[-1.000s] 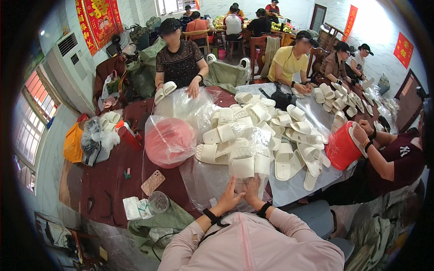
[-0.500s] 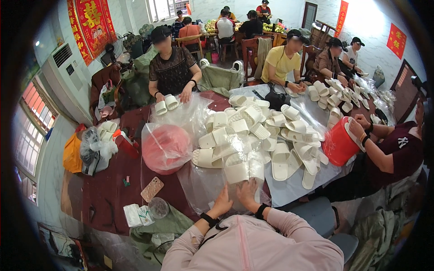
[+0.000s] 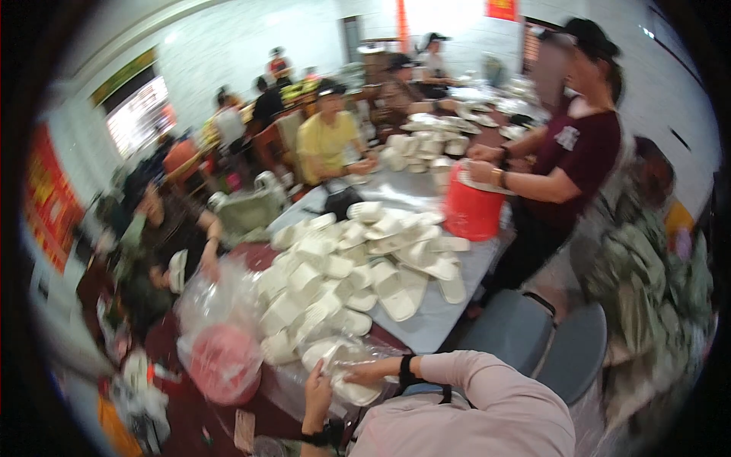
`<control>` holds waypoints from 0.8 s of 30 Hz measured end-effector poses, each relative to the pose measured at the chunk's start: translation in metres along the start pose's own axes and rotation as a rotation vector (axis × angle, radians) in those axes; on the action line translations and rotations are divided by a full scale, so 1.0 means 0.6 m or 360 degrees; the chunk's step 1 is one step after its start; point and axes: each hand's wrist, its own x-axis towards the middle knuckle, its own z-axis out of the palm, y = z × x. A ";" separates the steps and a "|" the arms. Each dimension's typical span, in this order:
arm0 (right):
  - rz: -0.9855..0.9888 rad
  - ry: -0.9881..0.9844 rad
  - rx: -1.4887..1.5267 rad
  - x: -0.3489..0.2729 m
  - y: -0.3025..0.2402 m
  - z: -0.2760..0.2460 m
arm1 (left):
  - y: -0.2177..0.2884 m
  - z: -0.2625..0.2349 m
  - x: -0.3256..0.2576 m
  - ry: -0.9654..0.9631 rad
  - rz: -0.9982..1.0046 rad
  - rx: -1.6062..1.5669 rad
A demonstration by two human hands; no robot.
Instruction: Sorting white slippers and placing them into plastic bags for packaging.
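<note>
We record the fingers of the right hand stretched out flat and close together, pointing to the person's left, pressed on top of a white slipper inside a clear plastic bag. The left hand stands upright just beside it, fingers together and slightly curled against the near end of the same slipper; motion blur prevents us from telling whether they pinch the bag film or only push on it.

The slipper is white, flat-soled and oval at the end, lying sole-down at the near edge of the table, directly before the person's chest. The bag around it is thin, glossy and crumpled.

Both forearms enter from the lower edge in pale pink sleeves. The right wrist carries a black band and is bent inward; the left wrist carries a dark watch.

Beyond the hands, a heap of white slippers covers the table. A pink basin sits in a second plastic bag to the left. A standing person in a maroon shirt holds a red bucket at the far right table edge.
</note>
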 end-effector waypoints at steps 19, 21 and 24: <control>0.0204 0.0284 0.0065 -0.129 0.011 -0.055 | 0.103 0.110 -0.055 -0.0599 0.0973 0.0804; 0.0146 0.0378 0.0089 -0.151 0.003 -0.068 | 0.107 0.123 -0.041 -0.0606 0.0977 0.0926; -0.0091 0.0388 0.0066 -0.190 -0.002 -0.086 | 0.105 0.147 -0.016 -0.0466 0.0973 0.0969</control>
